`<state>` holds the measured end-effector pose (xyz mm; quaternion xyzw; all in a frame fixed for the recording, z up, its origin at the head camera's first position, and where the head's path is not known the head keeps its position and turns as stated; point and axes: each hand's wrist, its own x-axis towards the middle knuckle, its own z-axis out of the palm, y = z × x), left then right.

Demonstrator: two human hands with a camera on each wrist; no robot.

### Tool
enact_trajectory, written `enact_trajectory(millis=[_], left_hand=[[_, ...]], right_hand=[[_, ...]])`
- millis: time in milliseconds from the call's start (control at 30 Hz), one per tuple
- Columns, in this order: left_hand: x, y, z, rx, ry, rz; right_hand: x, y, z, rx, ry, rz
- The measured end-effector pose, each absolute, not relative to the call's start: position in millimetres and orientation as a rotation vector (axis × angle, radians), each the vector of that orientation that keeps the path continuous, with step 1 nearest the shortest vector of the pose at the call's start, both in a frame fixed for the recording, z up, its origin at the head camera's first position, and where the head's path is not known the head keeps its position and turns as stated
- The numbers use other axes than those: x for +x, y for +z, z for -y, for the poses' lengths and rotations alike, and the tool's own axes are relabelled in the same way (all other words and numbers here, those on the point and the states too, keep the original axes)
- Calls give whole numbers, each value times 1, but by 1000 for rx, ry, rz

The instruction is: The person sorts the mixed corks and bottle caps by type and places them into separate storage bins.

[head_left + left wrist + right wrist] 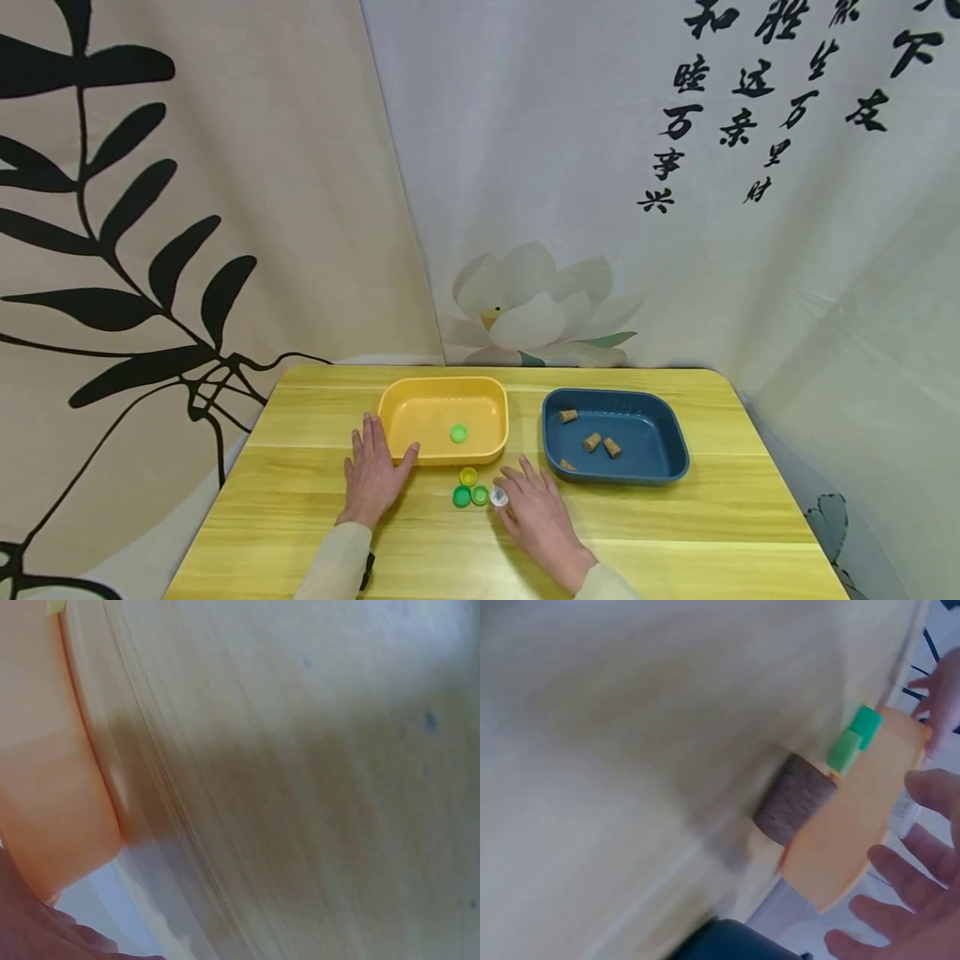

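My left hand [371, 479] lies against the front left corner of a yellow tray [392, 412], fingers extended along its side. A light green cap [458, 433] sits inside that tray. In front of it, a yellow cap [468, 477], a dark green cap [462, 497] and a lighter green cap [480, 496] form a cluster. Beside them is a round piece with a silvery top [498, 497], close to my right hand [536, 508]. The right wrist view shows a dark brown cylinder [795, 799] there, apart from the spread fingers [904, 874].
Right of the yellow tray stands a blue tray [637, 477] holding several corks [592, 442]. Both trays are near the back of the wooden table [675, 542]. Behind it hangs a printed cloth [525, 167].
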<state>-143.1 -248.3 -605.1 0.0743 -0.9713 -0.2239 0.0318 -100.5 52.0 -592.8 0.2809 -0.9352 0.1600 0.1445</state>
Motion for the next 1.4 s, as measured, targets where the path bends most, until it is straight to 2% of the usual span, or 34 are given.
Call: enact_trajectory(millis=[533,1033,1400], left_hand=[[-138,-604,240,241,-704,2986],[-137,-600,234,242,-711,2978],[-138,-603,235,249,-718,2979]], right_hand=[[-132,-561,-35,721,688,2521],[-170,-565,-13,681,560,2566],[-182,-572,-7,610,493,2680]])
